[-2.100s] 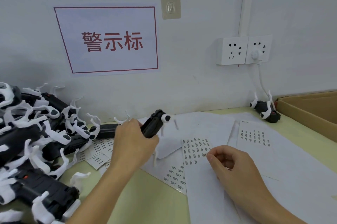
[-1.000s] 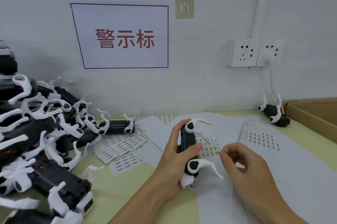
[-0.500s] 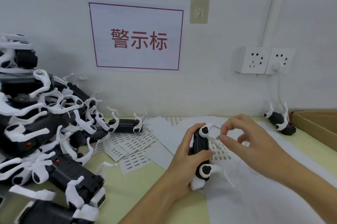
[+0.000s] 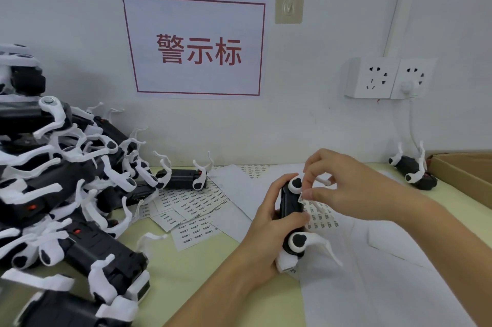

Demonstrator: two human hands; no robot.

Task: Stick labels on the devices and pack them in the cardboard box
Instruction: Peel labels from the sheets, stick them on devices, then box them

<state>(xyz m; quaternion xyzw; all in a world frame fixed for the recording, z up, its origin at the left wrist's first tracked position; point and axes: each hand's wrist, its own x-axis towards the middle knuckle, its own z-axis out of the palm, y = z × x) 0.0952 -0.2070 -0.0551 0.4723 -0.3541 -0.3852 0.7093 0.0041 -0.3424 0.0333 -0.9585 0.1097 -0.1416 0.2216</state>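
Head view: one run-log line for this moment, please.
step: labelling | left hand: grips device upright | right hand: fingertips pinched at device top | box: far right

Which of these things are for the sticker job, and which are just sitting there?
For the job:
- left hand gripping the gadget
- right hand touching its top end
- sticker sheets
- pile of gadgets
- cardboard box

Just there:
- wall sign
- sockets
- wall hook

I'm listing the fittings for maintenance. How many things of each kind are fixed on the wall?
Red-bordered sign: 1
Adhesive hook: 1
Socket plates: 2, left and right
Total: 4
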